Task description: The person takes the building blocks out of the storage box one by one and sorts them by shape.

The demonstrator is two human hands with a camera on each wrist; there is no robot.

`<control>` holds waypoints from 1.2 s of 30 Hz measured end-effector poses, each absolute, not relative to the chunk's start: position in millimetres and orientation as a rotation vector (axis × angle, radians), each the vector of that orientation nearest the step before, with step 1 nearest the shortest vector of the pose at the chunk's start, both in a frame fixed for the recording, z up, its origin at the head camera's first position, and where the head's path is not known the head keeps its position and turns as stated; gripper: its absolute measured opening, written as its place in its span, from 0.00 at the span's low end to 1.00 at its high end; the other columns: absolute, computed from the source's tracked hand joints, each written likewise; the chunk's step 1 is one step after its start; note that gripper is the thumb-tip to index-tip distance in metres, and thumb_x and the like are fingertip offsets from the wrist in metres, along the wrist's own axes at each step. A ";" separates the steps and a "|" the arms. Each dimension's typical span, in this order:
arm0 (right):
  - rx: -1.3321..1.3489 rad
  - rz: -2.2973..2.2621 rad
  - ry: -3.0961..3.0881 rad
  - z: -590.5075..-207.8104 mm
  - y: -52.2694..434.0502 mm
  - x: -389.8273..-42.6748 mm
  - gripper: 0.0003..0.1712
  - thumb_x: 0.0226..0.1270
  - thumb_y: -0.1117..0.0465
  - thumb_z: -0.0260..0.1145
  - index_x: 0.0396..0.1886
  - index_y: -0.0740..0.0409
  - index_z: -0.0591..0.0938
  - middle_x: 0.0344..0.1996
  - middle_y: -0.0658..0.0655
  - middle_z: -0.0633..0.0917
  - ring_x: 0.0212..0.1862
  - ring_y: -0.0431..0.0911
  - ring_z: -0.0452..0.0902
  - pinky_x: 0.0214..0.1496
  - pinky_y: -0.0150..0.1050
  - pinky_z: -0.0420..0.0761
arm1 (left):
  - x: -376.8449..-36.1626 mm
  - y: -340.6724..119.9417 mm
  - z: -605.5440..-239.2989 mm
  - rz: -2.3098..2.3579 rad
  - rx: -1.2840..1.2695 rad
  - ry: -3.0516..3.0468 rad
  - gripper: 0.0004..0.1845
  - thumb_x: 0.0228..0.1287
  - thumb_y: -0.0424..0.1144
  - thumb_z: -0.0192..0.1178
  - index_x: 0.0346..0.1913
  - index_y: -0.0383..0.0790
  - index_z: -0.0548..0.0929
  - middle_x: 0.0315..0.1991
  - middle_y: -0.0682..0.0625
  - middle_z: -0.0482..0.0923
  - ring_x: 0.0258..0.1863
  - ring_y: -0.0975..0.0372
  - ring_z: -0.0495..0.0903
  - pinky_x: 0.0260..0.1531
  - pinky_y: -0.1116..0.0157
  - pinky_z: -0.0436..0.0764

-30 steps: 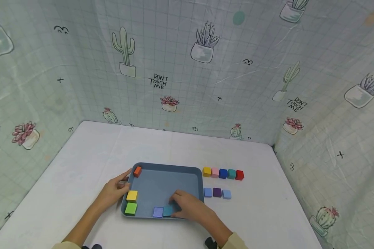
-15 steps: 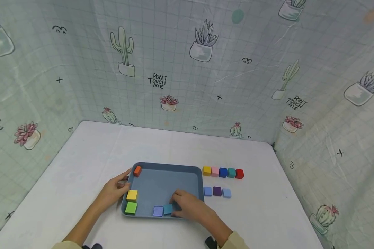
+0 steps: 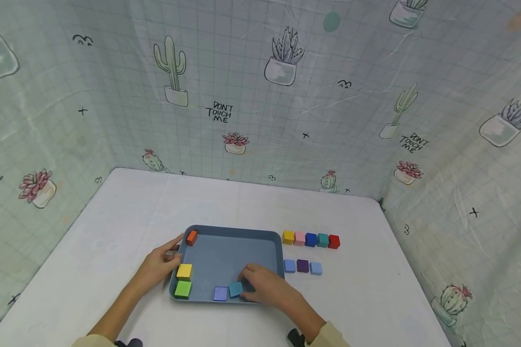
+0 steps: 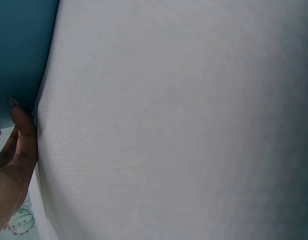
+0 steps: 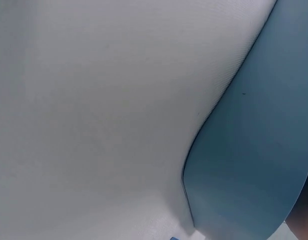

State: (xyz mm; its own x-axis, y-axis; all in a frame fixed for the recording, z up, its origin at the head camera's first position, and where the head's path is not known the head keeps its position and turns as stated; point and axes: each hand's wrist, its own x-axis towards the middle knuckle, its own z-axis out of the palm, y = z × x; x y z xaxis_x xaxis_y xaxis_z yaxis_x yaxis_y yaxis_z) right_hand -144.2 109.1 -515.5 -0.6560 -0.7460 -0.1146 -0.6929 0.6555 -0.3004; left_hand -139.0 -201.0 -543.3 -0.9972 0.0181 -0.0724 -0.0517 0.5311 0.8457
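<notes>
A blue tray point(image 3: 239, 235) lies on the white table. Inside it are an orange cube point(image 3: 191, 237), a yellow cube point(image 3: 184, 272), a green cube point(image 3: 183, 289), a lavender cube point(image 3: 220, 293) and a teal cube point(image 3: 236, 289). My right hand point(image 3: 245, 285) pinches the teal cube, which sits slightly turned at the tray's near edge beside the lavender one. My left hand point(image 3: 172, 258) rests with straight fingers against the tray's left rim, next to the yellow cube. In the left wrist view a fingertip point(image 4: 22, 120) touches the tray's outer wall point(image 4: 18, 50). The right wrist view shows only the tray point(image 5: 254, 160) and the table.
Right of the tray stand two rows of cubes: yellow point(image 3: 288, 237), pink point(image 3: 299, 238), blue point(image 3: 310, 240), teal point(image 3: 322, 240), red point(image 3: 333, 241); then light blue point(image 3: 289, 266), purple point(image 3: 302, 266), light blue point(image 3: 315, 268). Cactus-print cloth walls enclose the table point(image 3: 126, 212).
The teal cube has shifted slightly away from the near rim and turned a little under my right fingers. My left hand has stayed at the tray's left rim.
</notes>
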 end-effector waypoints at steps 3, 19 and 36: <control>-1.142 -0.351 2.648 -515.8 110.6 -145.0 0.19 0.58 0.50 0.69 0.47 0.51 0.80 0.41 0.44 0.78 0.40 0.32 0.71 0.45 0.25 0.73 | -139.2 -201.2 -543.4 1.478 -0.034 2.690 0.31 0.63 0.37 0.55 0.70 0.42 0.63 0.57 0.35 0.71 0.44 0.54 0.76 0.38 0.63 0.76; -0.993 -0.455 2.673 -505.4 127.8 -152.8 0.19 0.58 0.52 0.69 0.48 0.50 0.79 0.44 0.45 0.78 0.44 0.35 0.74 0.47 0.29 0.74 | -138.4 -202.6 -543.4 1.493 -0.012 2.689 0.31 0.63 0.36 0.55 0.70 0.43 0.64 0.56 0.35 0.72 0.43 0.53 0.77 0.35 0.64 0.76; -0.815 -0.631 2.680 -497.9 153.6 -160.7 0.20 0.57 0.54 0.70 0.49 0.50 0.78 0.43 0.45 0.78 0.46 0.39 0.75 0.47 0.31 0.75 | -139.4 -200.3 -544.9 1.481 -0.035 2.690 0.31 0.63 0.36 0.55 0.70 0.42 0.63 0.56 0.35 0.71 0.43 0.54 0.76 0.34 0.66 0.76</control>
